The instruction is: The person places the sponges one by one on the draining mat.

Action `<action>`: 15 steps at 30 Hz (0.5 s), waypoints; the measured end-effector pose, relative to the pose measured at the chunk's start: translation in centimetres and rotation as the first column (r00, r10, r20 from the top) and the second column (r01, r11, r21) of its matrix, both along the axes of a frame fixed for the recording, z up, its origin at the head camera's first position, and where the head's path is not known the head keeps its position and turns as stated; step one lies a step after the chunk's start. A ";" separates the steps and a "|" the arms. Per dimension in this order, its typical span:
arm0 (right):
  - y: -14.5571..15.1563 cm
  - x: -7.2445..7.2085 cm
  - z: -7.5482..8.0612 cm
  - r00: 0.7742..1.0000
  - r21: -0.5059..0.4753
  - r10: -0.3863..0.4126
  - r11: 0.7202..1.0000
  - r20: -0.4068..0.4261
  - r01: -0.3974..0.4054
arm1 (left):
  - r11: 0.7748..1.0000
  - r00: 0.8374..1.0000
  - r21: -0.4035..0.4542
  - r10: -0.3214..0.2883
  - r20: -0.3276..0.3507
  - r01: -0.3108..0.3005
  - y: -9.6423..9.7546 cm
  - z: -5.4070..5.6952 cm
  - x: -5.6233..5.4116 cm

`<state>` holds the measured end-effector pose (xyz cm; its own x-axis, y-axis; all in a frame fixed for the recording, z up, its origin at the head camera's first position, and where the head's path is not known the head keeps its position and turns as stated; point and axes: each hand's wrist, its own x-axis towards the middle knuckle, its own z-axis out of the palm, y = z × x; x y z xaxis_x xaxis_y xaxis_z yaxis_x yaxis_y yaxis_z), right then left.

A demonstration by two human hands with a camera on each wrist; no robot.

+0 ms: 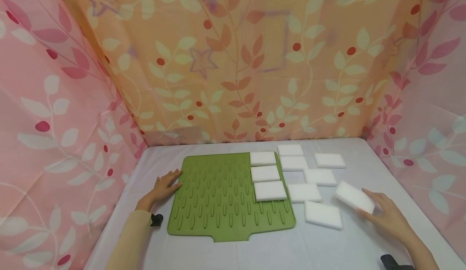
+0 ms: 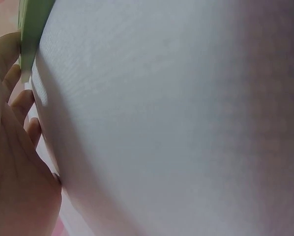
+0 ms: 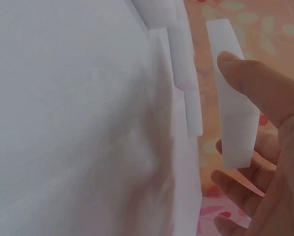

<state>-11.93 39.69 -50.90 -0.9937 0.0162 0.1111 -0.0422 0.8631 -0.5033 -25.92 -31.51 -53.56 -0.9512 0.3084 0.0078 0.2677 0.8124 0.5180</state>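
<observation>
My right hand point(image 1: 391, 217) pinches a white sponge point(image 1: 354, 197) between thumb and fingers, tilted and raised off the table at the right. In the right wrist view the thumb presses one side of that sponge point(image 3: 233, 108), with fingers behind it. My left hand point(image 1: 164, 187) touches the left edge of a green ridged mat point(image 1: 214, 197). The left wrist view shows its fingers point(image 2: 23, 103) fairly straight beside the mat's edge point(image 2: 34, 29). Three white sponges lie in a column along the mat's right side, the nearest sponge point(image 1: 270, 191) slightly askew.
Several more white sponges lie right of the mat, including a front one point(image 1: 323, 215) and a far one point(image 1: 329, 160). Two at the back point(image 1: 290, 150) lie against each other. A white cloth covers the table point(image 1: 291, 254); patterned curtains point(image 1: 233, 59) enclose it on three sides.
</observation>
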 end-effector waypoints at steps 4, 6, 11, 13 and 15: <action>-0.5 -0.6 0.4 0.999 0.000 0.036 0.999 -0.036 -0.036 | 1.000 1.000 0.004 -0.002 -0.002 0.002 0.1 -0.1 0.0; -0.8 -0.9 0.6 0.997 -0.002 0.054 0.999 -0.060 -0.054 | 1.000 1.000 0.003 0.000 -0.001 0.000 0.1 -0.1 0.0; -1.7 -1.8 0.7 0.990 -0.009 0.081 0.997 -0.115 -0.083 | 1.000 1.000 -0.002 0.001 -0.002 -0.001 0.0 -0.2 0.0; -2.1 -2.2 0.8 0.987 -0.014 0.097 0.995 -0.131 -0.100 | 1.000 1.000 0.001 0.001 0.003 -0.001 -0.1 -0.1 -0.1; -2.6 -2.5 0.9 0.983 -0.020 0.116 0.993 -0.142 -0.120 | 1.000 1.000 0.003 0.004 0.012 -0.004 -0.1 -0.1 -0.1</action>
